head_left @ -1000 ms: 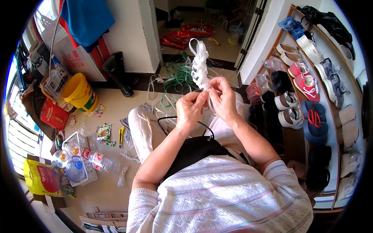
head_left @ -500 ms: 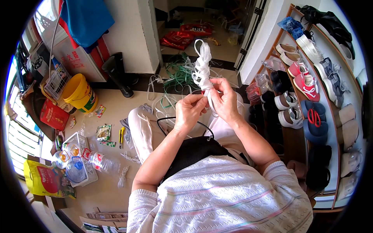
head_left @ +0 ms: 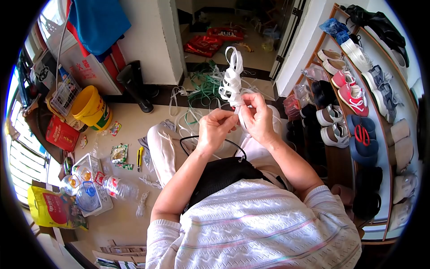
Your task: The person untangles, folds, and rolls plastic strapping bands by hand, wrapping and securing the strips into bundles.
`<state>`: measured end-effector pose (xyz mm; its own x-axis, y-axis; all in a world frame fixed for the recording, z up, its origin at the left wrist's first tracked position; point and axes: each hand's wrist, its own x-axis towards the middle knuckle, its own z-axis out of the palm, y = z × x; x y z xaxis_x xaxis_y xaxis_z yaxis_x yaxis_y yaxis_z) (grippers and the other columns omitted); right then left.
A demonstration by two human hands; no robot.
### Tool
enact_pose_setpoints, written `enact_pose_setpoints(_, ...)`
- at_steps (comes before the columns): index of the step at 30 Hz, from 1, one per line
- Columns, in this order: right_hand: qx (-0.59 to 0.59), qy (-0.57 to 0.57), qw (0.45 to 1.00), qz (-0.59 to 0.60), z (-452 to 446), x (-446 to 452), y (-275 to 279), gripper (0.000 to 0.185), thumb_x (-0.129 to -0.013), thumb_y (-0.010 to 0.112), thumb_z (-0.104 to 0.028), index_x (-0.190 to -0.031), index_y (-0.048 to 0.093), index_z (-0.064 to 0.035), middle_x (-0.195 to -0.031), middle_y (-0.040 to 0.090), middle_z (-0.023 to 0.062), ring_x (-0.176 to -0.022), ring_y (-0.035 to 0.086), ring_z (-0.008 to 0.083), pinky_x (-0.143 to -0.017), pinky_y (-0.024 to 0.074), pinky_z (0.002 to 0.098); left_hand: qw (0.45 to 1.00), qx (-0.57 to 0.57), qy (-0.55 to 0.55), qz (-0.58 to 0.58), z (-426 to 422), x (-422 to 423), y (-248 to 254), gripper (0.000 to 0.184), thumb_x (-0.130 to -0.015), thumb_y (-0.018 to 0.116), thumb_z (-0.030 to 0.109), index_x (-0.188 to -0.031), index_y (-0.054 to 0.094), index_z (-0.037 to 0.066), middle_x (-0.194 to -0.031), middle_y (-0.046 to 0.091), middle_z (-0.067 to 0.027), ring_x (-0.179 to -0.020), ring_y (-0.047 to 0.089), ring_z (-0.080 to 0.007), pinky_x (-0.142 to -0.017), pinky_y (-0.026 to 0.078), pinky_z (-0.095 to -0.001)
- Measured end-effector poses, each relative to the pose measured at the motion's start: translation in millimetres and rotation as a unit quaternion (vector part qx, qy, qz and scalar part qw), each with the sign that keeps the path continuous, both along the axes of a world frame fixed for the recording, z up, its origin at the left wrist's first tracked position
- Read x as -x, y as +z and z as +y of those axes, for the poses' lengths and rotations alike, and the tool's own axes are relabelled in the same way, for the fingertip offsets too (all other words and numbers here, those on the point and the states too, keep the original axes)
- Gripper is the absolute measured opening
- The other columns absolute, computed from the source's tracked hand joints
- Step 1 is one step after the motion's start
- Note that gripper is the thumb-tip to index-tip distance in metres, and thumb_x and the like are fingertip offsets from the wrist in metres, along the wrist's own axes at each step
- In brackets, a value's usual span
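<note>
A white plastic strap (head_left: 232, 80), folded into a looped, twisted weave, stands upright above my hands. The fingers of my right hand (head_left: 257, 117) are closed round its lower end. My left hand (head_left: 215, 128) pinches the strap's loose end just left of the right thumb. A narrow strip hangs between the two hands. Something small and red shows at the base of the weave, mostly hidden by fingers. Past my knees, loose green straps (head_left: 207, 89) and white ones lie tangled on the floor.
At right stands a shoe rack (head_left: 338, 172) full of shoes. To the left are a yellow bucket (head_left: 89, 107), a white basket (head_left: 105, 202) with plastic bottles, a yellow utility knife (head_left: 139, 158) and a yellow bag (head_left: 47, 204). Black boots (head_left: 134, 87) stand by the wall.
My left hand has shifted slightly left and stays pinched on the strap. The woven part has tilted a little to the left, and its lower loops sit slightly lower.
</note>
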<state>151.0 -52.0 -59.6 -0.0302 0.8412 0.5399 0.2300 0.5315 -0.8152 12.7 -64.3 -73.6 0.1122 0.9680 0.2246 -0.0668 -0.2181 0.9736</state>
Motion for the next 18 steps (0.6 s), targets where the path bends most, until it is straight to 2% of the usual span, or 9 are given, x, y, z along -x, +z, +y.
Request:
enact_pose_setpoints(2, 0.017, 0.005, 1.0, 0.0, -1.0, -0.6, -2.3, 0.016, -0.083, 0.053, 0.001, -0.099, 0.049, 0.0012, -0.081, 0.059, 0.0052, -0.068, 0.056, 0.0072, -0.061, 0.047, 0.0217, 0.991, -0.1, 0.034, 0.081, -2.9, 3.6, -4.2, 0.007, -0.078, 0.065, 0.006, -0.082, 0.065, 0.0, -0.07, 0.06, -0.0014, -0.06, 0.056, -0.0083, -0.055, 0.045, -0.0213)
enact_pose_setpoints(5, 0.054, 0.022, 0.998, 0.017, -0.2, -1.1, -7.3, 0.016, -0.083, 0.053, 0.002, -0.099, 0.049, 0.001, -0.084, 0.06, 0.0059, -0.069, 0.057, 0.007, -0.062, 0.0471, 0.0211, 0.969, -0.177, 0.077, 0.154, -7.7, 7.7, -2.7, 0.007, -0.074, 0.066, 0.003, -0.082, 0.066, 0.001, -0.071, 0.059, -0.0029, -0.061, 0.057, -0.0098, -0.056, 0.045, -0.0224)
enact_pose_setpoints(8, 0.055, 0.041, 0.997, 0.027, -2.4, -0.1, -5.9, 0.016, -0.083, 0.053, 0.002, -0.099, 0.05, 0.001, -0.084, 0.061, 0.0068, -0.071, 0.058, 0.0076, -0.063, 0.0476, 0.0212, 0.965, -0.177, 0.106, 0.164, -3.2, 10.8, 0.3, 0.008, -0.073, 0.066, 0.002, -0.081, 0.066, 0.001, -0.071, 0.059, -0.0045, -0.062, 0.057, -0.0108, -0.057, 0.045, -0.0231)
enact_pose_setpoints(18, -0.018, 0.024, 0.999, -0.039, -7.2, -2.8, 0.8, 0.019, -0.08, 0.056, 0.002, -0.098, 0.051, -0.0006, -0.085, 0.062, 0.0078, -0.073, 0.061, 0.0114, -0.062, 0.0497, 0.0238, 0.972, -0.146, 0.073, 0.169, 0.6, 12.8, 1.3, 0.009, -0.073, 0.067, 0.004, -0.082, 0.066, 0.002, -0.073, 0.06, -0.0048, -0.064, 0.058, -0.0115, -0.058, 0.046, -0.0237)
